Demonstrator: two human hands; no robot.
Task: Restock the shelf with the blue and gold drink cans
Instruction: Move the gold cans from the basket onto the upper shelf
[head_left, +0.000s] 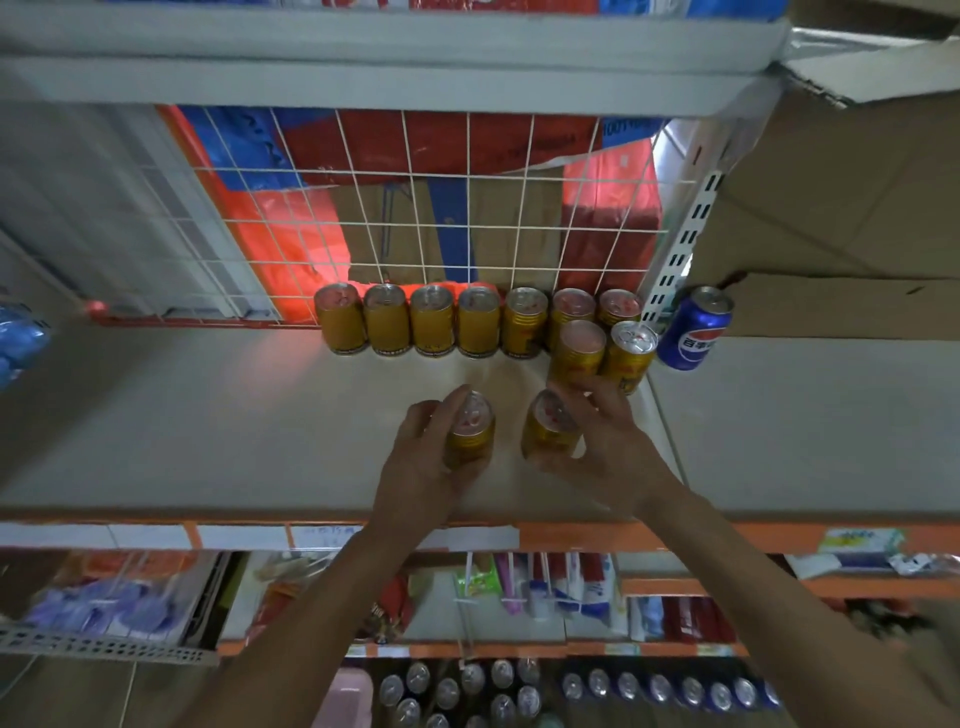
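The left hand (426, 457) curls around one gold can (471, 436). The right hand (608, 441) curls around another gold can (549, 426), and fingers hide part of both, so I cannot tell if they touch the shelf (234, 415). Just past the right hand stand two more cans (577, 353), then a back row of cans (431, 325), and a blue can (695, 332) tilts off to the right.

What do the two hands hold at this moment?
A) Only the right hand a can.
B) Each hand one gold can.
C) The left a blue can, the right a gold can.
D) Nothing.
B: the left hand grips a gold can, the right hand a second gold can; the blue can stands apart, untouched.
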